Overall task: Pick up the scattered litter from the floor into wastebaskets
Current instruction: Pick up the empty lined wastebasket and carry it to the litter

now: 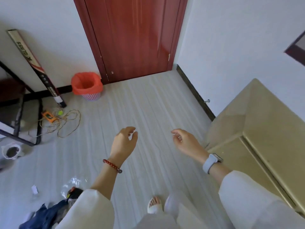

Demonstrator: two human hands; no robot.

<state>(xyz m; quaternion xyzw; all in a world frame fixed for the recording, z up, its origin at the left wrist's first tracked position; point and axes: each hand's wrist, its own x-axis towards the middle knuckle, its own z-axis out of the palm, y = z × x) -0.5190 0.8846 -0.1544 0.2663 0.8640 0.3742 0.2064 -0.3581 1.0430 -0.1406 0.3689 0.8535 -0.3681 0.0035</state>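
Note:
A pink mesh wastebasket [91,96] lined with an orange-red bag stands on the floor by the red door, far left of my hands. My left hand [125,142] hangs in mid-air over the pale floor, fingers loosely curled, holding nothing. My right hand [185,141] hovers beside it, also relaxed and empty. Litter lies at the lower left: a small white paper scrap [34,189], a crumpled clear plastic wrapper [70,185], a dark wrapper [75,192] partly hidden by my left sleeve, and a blue bag [43,215].
A tan cabinet [264,129] fills the right side. A black-framed table [19,109] stands at left, with a tangle of cord [66,124] and an orange device [47,116] beside it. A long box [33,63] leans on the wall. A white container [11,152] sits at the left edge.

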